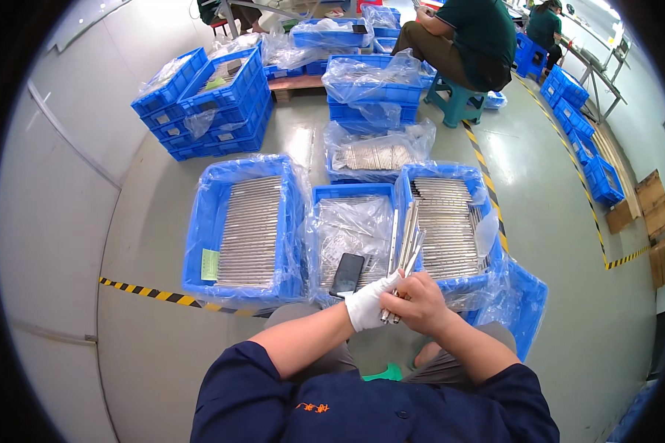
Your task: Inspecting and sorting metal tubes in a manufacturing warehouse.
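Note:
A bundle of several slim metal rods (406, 240) is held upright and slightly fanned in front of me. My left hand (369, 303), in a white glove, is closed round its lower part. My bare right hand (415, 301) is closed on the rods too, with its fingertips near their lower ends. Just beyond is a blue crate (352, 190) lined with clear plastic, where a black phone (348, 273) lies on the wrapped rods. The right blue crate (440, 171) and the left blue crate (208, 199) hold rows of similar rods.
A pale green card (210, 264) sits inside the left crate. Another crate of rods (373, 156) stands behind the middle one. Stacked blue crates (222, 136) rise at the far left. A person (476, 44) sits on a green stool (454, 103). Yellow-black tape (151, 292) marks the floor.

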`<state>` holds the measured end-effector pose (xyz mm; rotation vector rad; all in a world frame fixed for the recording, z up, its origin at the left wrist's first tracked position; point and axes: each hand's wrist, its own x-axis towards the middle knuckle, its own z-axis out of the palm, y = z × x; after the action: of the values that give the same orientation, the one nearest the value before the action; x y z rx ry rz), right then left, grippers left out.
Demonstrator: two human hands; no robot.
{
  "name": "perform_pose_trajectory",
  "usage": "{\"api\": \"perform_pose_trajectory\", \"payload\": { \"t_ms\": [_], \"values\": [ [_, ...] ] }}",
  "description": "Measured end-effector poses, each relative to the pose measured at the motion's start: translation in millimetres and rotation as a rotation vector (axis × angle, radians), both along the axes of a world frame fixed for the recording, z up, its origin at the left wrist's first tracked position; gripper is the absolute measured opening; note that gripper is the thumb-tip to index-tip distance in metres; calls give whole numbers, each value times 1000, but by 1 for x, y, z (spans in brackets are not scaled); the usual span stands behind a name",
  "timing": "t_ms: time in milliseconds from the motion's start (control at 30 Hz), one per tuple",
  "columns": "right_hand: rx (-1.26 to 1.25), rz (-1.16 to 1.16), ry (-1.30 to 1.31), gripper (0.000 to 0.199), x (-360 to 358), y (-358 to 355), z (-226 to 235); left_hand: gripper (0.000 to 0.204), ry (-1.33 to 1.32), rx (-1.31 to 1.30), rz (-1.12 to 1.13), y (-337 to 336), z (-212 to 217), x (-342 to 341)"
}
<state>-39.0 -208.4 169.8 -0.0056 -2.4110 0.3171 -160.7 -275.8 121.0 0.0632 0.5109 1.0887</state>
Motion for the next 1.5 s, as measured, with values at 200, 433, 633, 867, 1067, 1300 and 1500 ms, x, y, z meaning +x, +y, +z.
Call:
{"api": "perform_pose_trajectory", "payload": {
  "t_ms": [200,433,633,867,1067,1300,1500],
  "values": [
    [-66,-21,-235,45,11,-28,-7,21,314,136,26,10,3,-14],
    [-622,-428,-64,42,46,-36,-9,18,345,107,138,6,29,-13],
    [-1923,18,20,60,25,11,2,25,410,358,-89,-39,42,30],
    [-2009,355,-207,23,51,-30,-10,36,-91,163,-223,-90,27,74],
    [-2086,314,-338,22,73,-73,-37,32,-35,143,-362,-111,13,86],
    [-2000,353,30,13,67,-41,-20,33,-394,130,-309,-99,26,87],
    [-1762,-434,19,22,37,2,25,42,260,155,-209,-51,61,49]
  ]
}}
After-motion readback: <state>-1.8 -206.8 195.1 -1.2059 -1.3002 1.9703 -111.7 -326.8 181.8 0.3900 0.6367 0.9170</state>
